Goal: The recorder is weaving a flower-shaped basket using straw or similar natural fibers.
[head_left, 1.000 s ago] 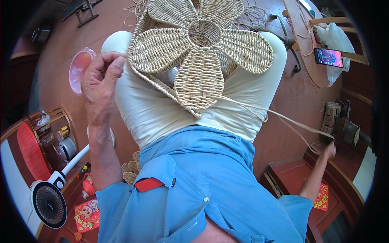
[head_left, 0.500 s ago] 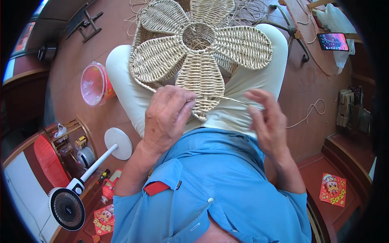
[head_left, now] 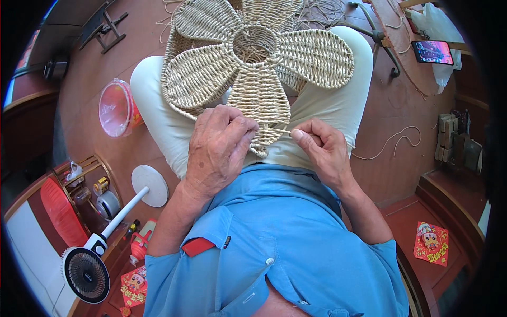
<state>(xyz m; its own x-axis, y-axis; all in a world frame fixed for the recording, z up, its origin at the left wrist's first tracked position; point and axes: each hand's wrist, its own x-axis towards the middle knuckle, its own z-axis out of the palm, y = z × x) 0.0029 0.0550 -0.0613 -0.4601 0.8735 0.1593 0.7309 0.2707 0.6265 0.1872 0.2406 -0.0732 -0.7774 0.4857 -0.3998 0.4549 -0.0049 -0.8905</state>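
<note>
A flower-shaped piece woven from pale straw cord (head_left: 259, 95) rests across my lap, its petals set round a ring with a hole in the middle. At the tip of the petal nearest me, my left hand (head_left: 219, 145) is closed, thumb and fingers pinching the left edge; exactly what lies between the fingertips is hidden. A thin strand of cord (head_left: 281, 131) runs from this tip to the right. My right hand (head_left: 323, 150) pinches that strand between thumb and forefinger, just right of the petal. Below the strand, the petal's end shows a few woven rows.
On the floor at left stands a red plastic-lined bucket (head_left: 117, 110); nearer me is a white fan (head_left: 85, 274) on a stand. Loose cord (head_left: 396, 138) curls on the floor at right. A phone (head_left: 432, 52) and a wheeled chair base (head_left: 377, 36) are at far right.
My right hand has moved left and closed on the strand close to the petal. My left hand stays at the petal's edge. The view has shifted slightly.
</note>
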